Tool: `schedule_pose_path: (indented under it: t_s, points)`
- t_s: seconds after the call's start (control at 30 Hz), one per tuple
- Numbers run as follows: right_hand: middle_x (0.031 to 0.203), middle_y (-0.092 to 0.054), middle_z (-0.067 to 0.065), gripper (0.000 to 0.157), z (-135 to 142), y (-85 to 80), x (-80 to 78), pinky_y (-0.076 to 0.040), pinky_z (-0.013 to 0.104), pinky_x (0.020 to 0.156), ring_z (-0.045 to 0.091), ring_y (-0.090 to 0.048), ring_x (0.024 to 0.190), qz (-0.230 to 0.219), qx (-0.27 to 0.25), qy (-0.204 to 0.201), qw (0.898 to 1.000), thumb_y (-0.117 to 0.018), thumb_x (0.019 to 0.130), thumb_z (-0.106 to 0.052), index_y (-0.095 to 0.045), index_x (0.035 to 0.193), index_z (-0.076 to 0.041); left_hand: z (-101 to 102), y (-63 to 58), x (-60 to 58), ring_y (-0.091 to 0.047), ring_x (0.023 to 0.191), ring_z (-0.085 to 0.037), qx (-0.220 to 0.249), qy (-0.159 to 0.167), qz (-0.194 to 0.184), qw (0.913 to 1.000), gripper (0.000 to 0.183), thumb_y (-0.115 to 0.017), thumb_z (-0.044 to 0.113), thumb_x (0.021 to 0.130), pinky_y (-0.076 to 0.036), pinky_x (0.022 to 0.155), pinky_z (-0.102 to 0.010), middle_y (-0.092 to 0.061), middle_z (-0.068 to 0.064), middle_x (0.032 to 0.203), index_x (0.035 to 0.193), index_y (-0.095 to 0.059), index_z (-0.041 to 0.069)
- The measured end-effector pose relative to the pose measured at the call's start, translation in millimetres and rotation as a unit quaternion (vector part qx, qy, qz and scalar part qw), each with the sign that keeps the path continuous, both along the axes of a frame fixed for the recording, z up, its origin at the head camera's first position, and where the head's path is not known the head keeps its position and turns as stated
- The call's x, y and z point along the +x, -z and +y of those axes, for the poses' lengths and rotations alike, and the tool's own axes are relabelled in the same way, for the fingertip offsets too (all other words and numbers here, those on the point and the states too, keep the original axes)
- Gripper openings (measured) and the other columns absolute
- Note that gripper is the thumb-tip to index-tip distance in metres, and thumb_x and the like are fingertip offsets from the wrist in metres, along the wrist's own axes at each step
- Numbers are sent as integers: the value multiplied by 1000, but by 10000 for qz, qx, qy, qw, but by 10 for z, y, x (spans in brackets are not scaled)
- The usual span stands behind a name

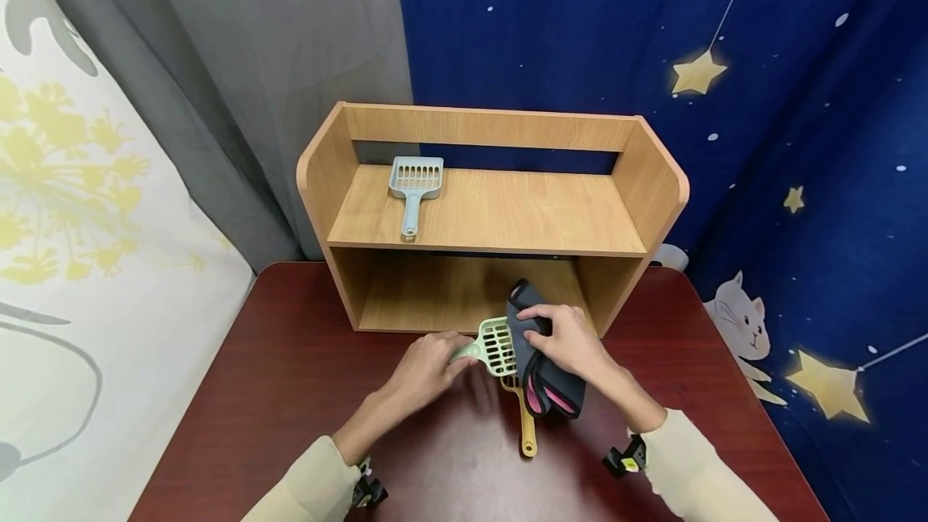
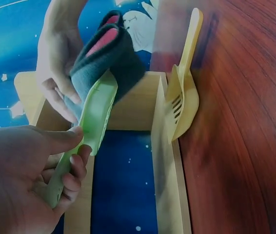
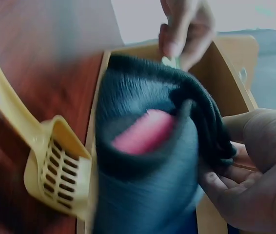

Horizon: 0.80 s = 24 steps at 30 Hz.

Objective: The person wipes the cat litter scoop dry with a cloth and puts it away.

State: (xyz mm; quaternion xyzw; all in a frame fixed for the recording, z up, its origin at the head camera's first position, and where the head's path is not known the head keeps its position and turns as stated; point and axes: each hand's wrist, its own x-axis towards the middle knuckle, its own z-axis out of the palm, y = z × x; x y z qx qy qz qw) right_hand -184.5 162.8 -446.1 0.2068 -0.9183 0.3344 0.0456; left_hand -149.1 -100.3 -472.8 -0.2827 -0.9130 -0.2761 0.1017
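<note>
My left hand (image 1: 433, 365) grips the handle of a light green slotted litter scoop (image 1: 497, 346). In my right hand (image 1: 569, 338) is a folded dark grey cloth (image 1: 532, 337) with black edging and pink inside; its fingers pinch the upper part. The cloth overlaps the scoop's right edge in the head view, and in the left wrist view it lies right against the scoop's head. Below them a yellow litter scoop (image 1: 528, 425) rests on the table, its handle toward me and its head partly hidden by the green scoop and cloth.
A two-tier wooden shelf (image 1: 493, 250) stands at the back of the dark red table (image 1: 290, 393). On its upper tier, at the left, lies a light blue litter scoop (image 1: 413, 192). Curtains (image 1: 551, 31) hang behind the shelf.
</note>
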Motion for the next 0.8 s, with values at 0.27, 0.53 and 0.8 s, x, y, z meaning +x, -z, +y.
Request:
schedule_pose_path:
  t_s: [0.27, 0.53, 0.8]
  points:
    - [117, -77, 13, 29, 325, -61, -68, -53, 20, 70, 5, -69, 82, -910, -1128, -166, 9893, -81, 90, -4, -80, 118, -9, -66, -15, -4, -72, 84, -17, 8, 7, -125, 9999, 22, -81, 14, 94, -59, 73, -38, -78, -8, 103, 112, -78, 1]
    - [126, -72, 17, 29, 537, -137, -67, -50, 23, 72, 11, -62, 81, -1389, -1942, -449, 9700, -78, 95, -6, -76, 125, -7, -160, -39, -29, -74, 87, -18, 273, 71, -184, 9994, 21, -80, 13, 94, -60, 74, -36, -79, -7, 105, 111, -79, 1]
    - [116, -75, 7, 36, 633, -139, 27, -53, 22, 74, 10, -65, 81, -1273, -2666, -330, 9548, -80, 94, -6, -73, 129, -3, -265, -80, -79, -67, 78, -12, 559, -92, -149, 9983, 24, -80, 9, 94, -57, 69, -29, -77, -10, 97, 113, -78, -5]
